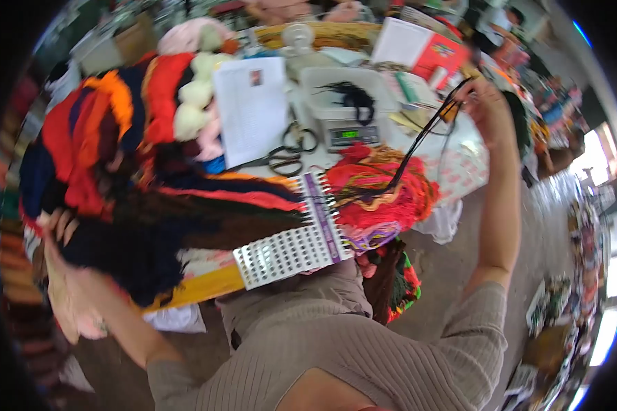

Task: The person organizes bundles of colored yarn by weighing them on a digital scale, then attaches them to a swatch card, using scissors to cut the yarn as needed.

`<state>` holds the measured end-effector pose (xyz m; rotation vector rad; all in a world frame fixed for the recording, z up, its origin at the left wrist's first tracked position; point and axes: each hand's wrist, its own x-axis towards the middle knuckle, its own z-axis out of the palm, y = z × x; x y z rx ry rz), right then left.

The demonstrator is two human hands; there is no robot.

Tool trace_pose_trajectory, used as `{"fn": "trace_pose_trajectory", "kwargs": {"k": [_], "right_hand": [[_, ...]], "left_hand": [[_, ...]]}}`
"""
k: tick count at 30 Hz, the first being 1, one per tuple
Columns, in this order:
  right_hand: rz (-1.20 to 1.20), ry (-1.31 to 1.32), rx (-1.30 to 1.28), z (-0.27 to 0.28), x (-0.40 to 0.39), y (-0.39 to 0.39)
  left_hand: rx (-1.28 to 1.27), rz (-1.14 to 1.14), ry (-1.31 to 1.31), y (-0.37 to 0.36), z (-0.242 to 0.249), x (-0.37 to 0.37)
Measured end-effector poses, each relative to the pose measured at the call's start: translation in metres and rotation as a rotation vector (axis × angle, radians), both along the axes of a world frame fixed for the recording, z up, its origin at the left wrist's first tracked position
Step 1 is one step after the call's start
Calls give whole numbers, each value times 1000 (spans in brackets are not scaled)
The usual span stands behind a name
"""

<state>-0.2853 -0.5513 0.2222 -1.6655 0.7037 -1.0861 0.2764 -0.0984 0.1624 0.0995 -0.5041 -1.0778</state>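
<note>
My right hand (pixel 485 106) is raised at the right, its fingers closed on the end of several thin black yarn strands (pixel 418 144). The strands slant down to a white perforated board (pixel 281 257) with a purple strip (pixel 322 216). At the far left, my left hand (pixel 60 226) has its fingers curled over the edge of a bundle of black yarn (pixel 127 250). Dark, pink-red and orange yarns run from the left to the board. A loose heap of red and orange yarn (pixel 384 195) lies just right of it.
Black-handled scissors (pixel 291 147) lie beside a printed sheet (pixel 251 109). A clear plastic tub (pixel 315 103) with black yarn in it sits on a digital scale (pixel 352 135). Coloured skeins (pixel 168 96) pile up at the left. A red-and-white booklet (pixel 439 60) is at the back.
</note>
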Motion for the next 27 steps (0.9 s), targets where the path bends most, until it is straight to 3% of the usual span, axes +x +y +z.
{"fn": "trace_pose_trajectory", "kwargs": {"k": [1, 3, 4, 8, 10, 15, 18, 19, 20, 21, 22, 23, 24, 25, 26, 27], "right_hand": [[217, 41, -94, 28, 17, 0], [142, -66, -105, 65, 46, -20], [92, -185, -121, 86, 69, -23], [262, -236, -284, 174, 103, -63], [170, -249, -484, 201, 127, -26], [-109, -254, -470, 239, 128, -44], [-109, -261, -429, 230, 128, -57], [-110, -261, -430, 235, 71, -176], [-185, 263, -953, 226, 87, -230], [26, -154, -499, 186, 120, -157], [-137, -44, -386, 164, 136, -119], [-31, -11, -336, 136, 127, -175], [5, 155, -602, 105, 137, -148], [-24, 222, -464, 70, 135, -163], [67, 224, -550, 32, 140, -149], [56, 307, -364, -3, 145, -129]], "left_hand": [[-79, -1, 26, -12, -12, -14], [56, 359, 114, -22, -26, -46], [-16, 180, 28, -25, -37, -47], [-79, 78, 46, -38, -61, -83], [-74, 82, 59, -38, -69, -91], [-72, 95, 64, -34, -75, -98], [-87, 85, 57, -33, -75, -99], [-78, 95, 41, -34, -74, -101], [-67, 103, 25, -35, -73, -103], [-67, 100, 26, -36, -74, -104], [-59, 95, 2, -37, -74, -106], [-50, 89, -20, -39, -75, -107], [-52, 83, -17, -39, -75, -109], [-19, 94, -31, -39, -75, -112], [14, 107, -45, -39, -74, -113], [10, 105, -41, -38, -74, -114]]}}
